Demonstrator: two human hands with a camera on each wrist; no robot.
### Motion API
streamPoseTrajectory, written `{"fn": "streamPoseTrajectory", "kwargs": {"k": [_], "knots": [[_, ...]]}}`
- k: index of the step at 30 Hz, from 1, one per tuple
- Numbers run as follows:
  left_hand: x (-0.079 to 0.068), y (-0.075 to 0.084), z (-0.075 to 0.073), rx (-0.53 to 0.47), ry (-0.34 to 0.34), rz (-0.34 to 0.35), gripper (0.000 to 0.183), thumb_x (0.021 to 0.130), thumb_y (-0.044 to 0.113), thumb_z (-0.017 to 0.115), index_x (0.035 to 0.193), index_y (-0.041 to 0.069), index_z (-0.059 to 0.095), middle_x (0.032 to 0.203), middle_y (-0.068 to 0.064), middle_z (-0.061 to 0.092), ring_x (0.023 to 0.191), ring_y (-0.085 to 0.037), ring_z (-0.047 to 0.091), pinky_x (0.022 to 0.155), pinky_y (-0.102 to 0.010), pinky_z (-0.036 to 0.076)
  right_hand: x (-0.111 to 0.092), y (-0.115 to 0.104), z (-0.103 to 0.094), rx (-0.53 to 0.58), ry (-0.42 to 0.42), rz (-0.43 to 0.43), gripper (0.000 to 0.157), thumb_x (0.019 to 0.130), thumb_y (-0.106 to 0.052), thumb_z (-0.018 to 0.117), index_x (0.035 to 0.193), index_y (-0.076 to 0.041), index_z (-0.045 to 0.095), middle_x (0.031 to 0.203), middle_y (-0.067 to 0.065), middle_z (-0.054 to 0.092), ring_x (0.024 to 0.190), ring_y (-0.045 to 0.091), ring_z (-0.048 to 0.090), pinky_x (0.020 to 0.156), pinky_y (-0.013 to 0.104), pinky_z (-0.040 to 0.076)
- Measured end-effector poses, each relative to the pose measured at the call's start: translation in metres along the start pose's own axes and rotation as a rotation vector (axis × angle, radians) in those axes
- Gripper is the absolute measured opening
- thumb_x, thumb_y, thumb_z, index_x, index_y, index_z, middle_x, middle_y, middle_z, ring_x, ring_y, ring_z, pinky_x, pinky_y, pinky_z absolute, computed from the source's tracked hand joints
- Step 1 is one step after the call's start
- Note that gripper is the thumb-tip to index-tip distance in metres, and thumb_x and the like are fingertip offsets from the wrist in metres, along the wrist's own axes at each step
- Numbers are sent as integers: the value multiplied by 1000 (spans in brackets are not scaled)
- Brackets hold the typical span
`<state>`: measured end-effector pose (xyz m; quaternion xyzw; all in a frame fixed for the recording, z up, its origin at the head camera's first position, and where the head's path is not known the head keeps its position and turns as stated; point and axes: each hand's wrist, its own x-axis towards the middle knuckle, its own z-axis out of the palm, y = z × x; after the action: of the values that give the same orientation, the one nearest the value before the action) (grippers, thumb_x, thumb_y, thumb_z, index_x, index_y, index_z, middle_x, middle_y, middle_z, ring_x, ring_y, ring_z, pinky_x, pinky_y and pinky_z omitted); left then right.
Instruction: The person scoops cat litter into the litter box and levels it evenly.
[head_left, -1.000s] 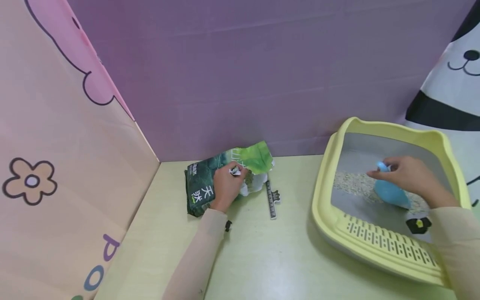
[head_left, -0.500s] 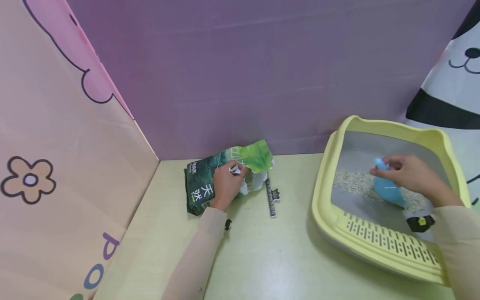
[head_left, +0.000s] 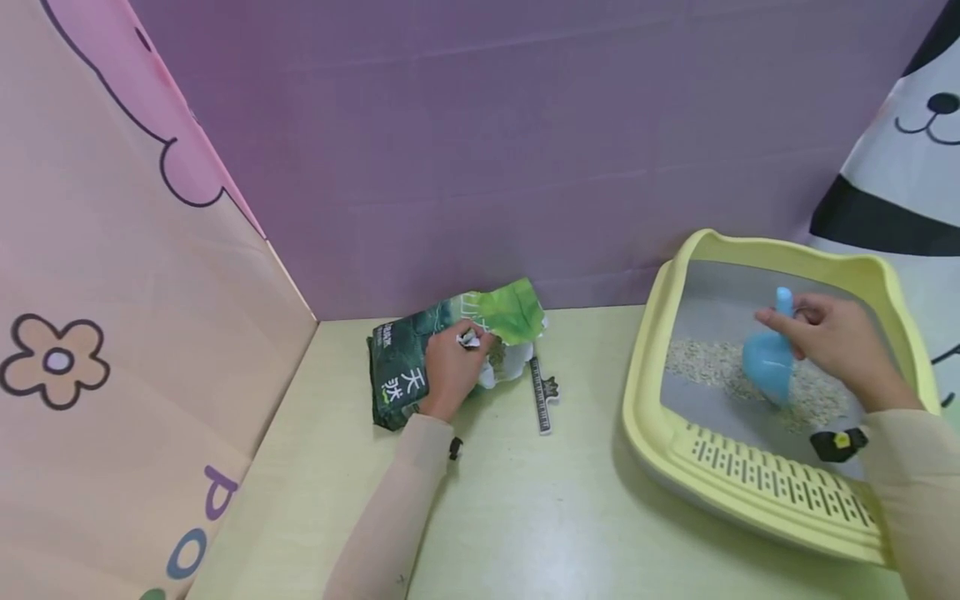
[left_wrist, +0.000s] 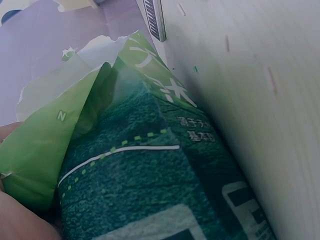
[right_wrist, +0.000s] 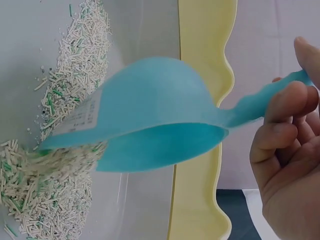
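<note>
On the left, my left hand (head_left: 453,371) pinches the torn edge of a green litter bag (head_left: 401,367) that lies on its side, its mouth facing right. The left wrist view shows the bag (left_wrist: 120,170) close up, with only part of the hand at the lower left. My right hand (head_left: 840,342) grips the handle of a blue scoop (head_left: 768,367) over the litter box (head_left: 645,358). In the right wrist view the scoop (right_wrist: 155,100) is tipped, and pellet litter (right_wrist: 60,205) slides off its lip onto the pile in the box.
A small dark ruler-like strip with a crown shape (head_left: 543,396) lies on the table (head_left: 525,517) between bag and box. A purple backdrop (head_left: 480,150) rises behind. The box has a raised yellow rim and a perforated front ledge (head_left: 772,483).
My right hand has turned the scoop so its handle stands more upright and its lip points down; litter now pours out. My left hand stays on the bag.
</note>
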<state>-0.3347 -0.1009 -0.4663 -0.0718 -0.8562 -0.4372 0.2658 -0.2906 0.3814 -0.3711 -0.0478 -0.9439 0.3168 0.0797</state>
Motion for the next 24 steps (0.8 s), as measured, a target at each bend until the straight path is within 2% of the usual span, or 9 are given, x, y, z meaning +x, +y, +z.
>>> {"fn": "streamPoseTrajectory", "kwargs": {"k": [3, 12, 18, 24], "knots": [[0, 0, 0, 0, -4, -3, 12, 92, 27, 78, 86, 17, 74, 71, -1, 73, 58, -13, 63, 58, -35, 51, -1, 0, 1, 2, 54, -10, 63, 91, -65, 64, 84, -3, 55, 58, 6, 55, 54, 24, 46, 51, 36, 36], [0, 0, 0, 5, -9, -5, 12, 92, 28, 78, 86, 18, 74, 70, 0, 73, 57, -12, 61, 58, -35, 51, -1, 1, 0, 44, 97, -10, 57, 93, -60, 66, 93, -4, 57, 57, 2, 56, 52, 21, 47, 48, 34, 37], [0, -1, 0, 10, -10, -2, 12, 92, 29, 77, 88, 18, 75, 69, 0, 73, 53, -10, 59, 59, -35, 52, -1, 2, -1, 57, 159, -3, 50, 94, -56, 67, 98, -7, 58, 57, -7, 54, 51, 13, 47, 47, 31, 38], [0, -1, 1, 9, -9, -3, 12, 92, 29, 78, 88, 18, 76, 71, 0, 74, 54, -10, 60, 61, -36, 53, -3, 2, -1, 50, 282, 12, 54, 94, -55, 68, 83, -5, 50, 56, -9, 42, 53, 11, 36, 49, 30, 31]]}}
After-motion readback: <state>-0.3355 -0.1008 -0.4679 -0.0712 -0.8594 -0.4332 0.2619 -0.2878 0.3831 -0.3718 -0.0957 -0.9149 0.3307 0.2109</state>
